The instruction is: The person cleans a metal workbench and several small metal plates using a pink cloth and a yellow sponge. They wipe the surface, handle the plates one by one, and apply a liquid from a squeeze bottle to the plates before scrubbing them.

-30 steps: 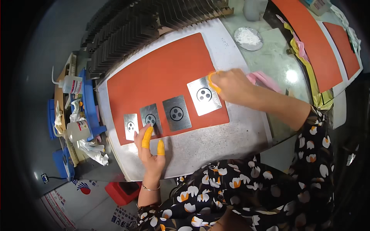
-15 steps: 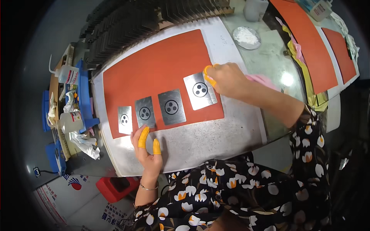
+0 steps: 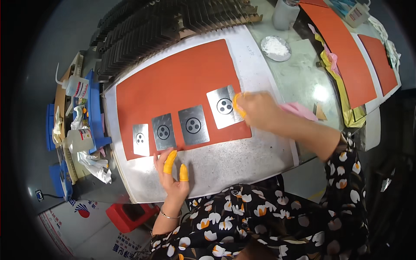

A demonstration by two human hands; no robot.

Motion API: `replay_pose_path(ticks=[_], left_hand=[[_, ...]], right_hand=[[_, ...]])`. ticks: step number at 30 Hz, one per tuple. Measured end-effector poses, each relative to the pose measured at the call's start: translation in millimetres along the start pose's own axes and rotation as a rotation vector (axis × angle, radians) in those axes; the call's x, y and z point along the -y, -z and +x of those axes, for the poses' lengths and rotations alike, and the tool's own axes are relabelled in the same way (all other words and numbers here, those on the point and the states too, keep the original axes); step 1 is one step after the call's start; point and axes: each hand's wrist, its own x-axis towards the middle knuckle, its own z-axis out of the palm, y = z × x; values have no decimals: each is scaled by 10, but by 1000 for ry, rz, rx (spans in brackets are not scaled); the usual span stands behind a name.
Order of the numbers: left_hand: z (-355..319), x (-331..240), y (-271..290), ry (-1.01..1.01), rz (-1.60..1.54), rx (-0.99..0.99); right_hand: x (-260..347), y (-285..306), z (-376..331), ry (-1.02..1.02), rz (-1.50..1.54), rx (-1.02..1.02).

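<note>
Several flat silver metal plates, each marked with a black ring around three dots, lie in a row on an orange-red mat. My right hand is at the right edge of the rightmost plate, its fingers closed and bent. Whatever they hold, if anything, is hidden. My left hand rests palm up at the mat's near edge, fingers apart and empty. Its fingertips are just below the second plate from the left, close to the third plate. Yellow finger cots cover some fingers of both hands. The small leftmost plate lies apart from my hands.
Dark upright plates fill a rack behind the mat. At the far right are a dish of white powder and a grey jar. A pink cloth lies beside my right forearm. Bottles and a blue tray stand left.
My left hand has shifted slightly right and nearer to me, its fingers now off the plates. My right hand has slid a little down along the rightmost plate's edge. The view has tilted slightly.
</note>
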Motion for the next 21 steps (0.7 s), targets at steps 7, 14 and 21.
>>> replay_pose_path(ticks=[7,14,21], left_hand=[[-85,-9,-37,19,-49,57],[-181,-132,74,20,-52,55],[-169,-116,4,-25,-102,100]], right_hand=[[12,4,156,180,-107,140],[264,-45,77,135,-152,455],[117,-130,442,226,-136,135]])
